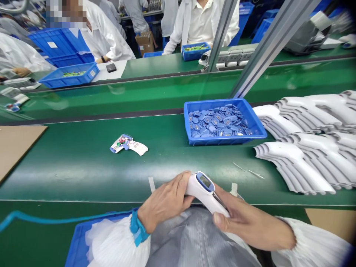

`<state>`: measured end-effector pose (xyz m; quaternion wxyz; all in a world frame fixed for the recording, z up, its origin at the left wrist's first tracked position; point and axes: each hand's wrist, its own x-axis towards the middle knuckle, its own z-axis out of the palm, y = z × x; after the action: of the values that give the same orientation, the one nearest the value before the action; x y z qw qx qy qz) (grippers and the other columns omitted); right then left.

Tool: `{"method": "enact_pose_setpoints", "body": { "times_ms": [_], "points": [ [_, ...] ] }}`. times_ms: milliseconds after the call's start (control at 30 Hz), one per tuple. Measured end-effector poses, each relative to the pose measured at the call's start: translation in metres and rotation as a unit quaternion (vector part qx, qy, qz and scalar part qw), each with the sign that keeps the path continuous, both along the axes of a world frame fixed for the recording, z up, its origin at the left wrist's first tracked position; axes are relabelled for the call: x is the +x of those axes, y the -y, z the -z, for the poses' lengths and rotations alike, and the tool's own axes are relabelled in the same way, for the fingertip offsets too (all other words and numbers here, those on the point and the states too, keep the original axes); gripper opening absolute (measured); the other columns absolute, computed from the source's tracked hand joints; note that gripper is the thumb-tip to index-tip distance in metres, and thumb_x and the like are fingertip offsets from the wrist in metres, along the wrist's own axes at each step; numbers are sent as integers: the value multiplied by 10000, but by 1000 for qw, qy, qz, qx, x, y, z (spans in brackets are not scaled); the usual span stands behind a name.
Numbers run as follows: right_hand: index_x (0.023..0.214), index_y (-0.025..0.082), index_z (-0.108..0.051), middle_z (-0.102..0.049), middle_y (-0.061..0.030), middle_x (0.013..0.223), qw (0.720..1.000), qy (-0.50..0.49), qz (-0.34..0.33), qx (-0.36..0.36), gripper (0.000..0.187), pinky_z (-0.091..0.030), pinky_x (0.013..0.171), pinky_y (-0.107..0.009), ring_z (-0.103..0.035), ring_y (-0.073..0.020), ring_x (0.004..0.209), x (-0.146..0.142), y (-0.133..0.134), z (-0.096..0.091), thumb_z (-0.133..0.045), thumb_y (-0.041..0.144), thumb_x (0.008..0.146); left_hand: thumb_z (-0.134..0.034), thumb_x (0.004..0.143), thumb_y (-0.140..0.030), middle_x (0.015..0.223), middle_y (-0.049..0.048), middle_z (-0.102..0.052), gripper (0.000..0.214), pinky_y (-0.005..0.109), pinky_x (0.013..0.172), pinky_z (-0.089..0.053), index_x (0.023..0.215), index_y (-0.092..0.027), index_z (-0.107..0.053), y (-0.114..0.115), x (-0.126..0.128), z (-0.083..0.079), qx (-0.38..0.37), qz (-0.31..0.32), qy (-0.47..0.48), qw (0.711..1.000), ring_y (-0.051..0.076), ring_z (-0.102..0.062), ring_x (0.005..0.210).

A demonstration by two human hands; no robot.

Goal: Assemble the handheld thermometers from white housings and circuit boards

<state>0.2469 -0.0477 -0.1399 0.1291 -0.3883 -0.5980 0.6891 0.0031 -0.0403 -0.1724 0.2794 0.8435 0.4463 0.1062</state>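
Note:
A white thermometer-gun shell with a blue-rimmed display panel [205,189] is held over the near edge of the green belt. My left hand [167,200] is wrapped round its front end. My right hand [244,218] is closed on its handle from below, thumb along the side. A blue tray [257,128] of several small blue panel parts stands just beyond, to the right of centre. Stacked white shells [303,163] lie fanned out at the right.
A finished unit [128,144] lies alone on the belt at centre left. A cardboard sheet [16,142] covers the left edge. A blue bin [79,237] sits at my lap. Across a metal frame post [264,48], people in white coats work beside blue bins.

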Motion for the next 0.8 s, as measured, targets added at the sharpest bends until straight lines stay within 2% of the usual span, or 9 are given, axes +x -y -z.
{"method": "enact_pose_setpoints", "body": {
  "times_ms": [133,267,367,467,567,667,733,800],
  "points": [
    [1579,234,-342,-529,-148,1461,995,-12,45,-86,815,-325,1185,-500,-425,-334,1408,-5,1,-4,-422,722,932,-581,919,-219,1353,152,-602,566,518,882,-604,1397,-198,-279,-3,-2,-5,-41,-4,19,999,334,-683,1112],
    [1577,255,-349,-514,-125,1483,993,-9,60,-104,810,-313,1196,-483,-383,-328,1441,-10,4,-4,-487,705,918,-558,926,-199,1379,153,-581,559,514,921,-589,1403,-208,-267,-1,-3,-7,-49,-2,33,998,325,-659,1159],
    [1590,280,-312,-490,-119,1502,991,-16,76,-113,820,-379,1152,-496,-462,-331,1377,-16,9,-4,-532,682,910,-525,952,-207,1373,154,-583,516,501,945,-579,1402,-210,-272,1,-3,-5,-46,-3,41,998,309,-645,1183],
    [1598,281,-286,-486,-125,1499,982,-6,109,-151,868,-451,1087,-485,-547,-315,1271,-21,13,-8,-544,707,888,-518,950,-184,1401,146,-567,534,488,958,-578,1419,-216,-264,2,-4,-5,-41,-8,57,998,295,-635,1203],
    [1603,263,-269,-494,-129,1488,973,14,136,-185,910,-462,1075,-466,-576,-294,1211,-24,14,-13,-544,731,874,-520,939,-152,1461,146,-521,579,476,1019,-550,1446,-216,-246,3,-5,-6,-27,-12,72,997,285,-589,1276],
    [1586,259,-312,-495,-123,1486,976,-3,131,-173,875,-408,1128,-487,-567,-292,1213,-24,15,-13,-571,702,877,-519,950,-169,1480,152,-502,572,469,1052,-527,1455,-216,-255,5,-4,-5,-34,-19,74,996,278,-568,1303],
    [1569,262,-345,-491,-111,1489,983,-29,115,-138,803,-359,1168,-480,-528,-285,1266,-24,15,-12,-574,651,905,-526,949,-171,1455,147,-524,558,471,1044,-529,1446,-216,-276,6,-3,-5,-48,-24,70,996,277,-587,1276],
    [1552,261,-368,-520,-102,1452,991,-30,89,-92,723,-369,1163,-458,-524,-266,1269,-22,16,-9,-549,603,942,-523,954,-167,1426,132,-549,532,475,1031,-531,1434,-221,-299,6,-3,-6,-63,-28,60,996,275,-604,1246]
  ]
}}
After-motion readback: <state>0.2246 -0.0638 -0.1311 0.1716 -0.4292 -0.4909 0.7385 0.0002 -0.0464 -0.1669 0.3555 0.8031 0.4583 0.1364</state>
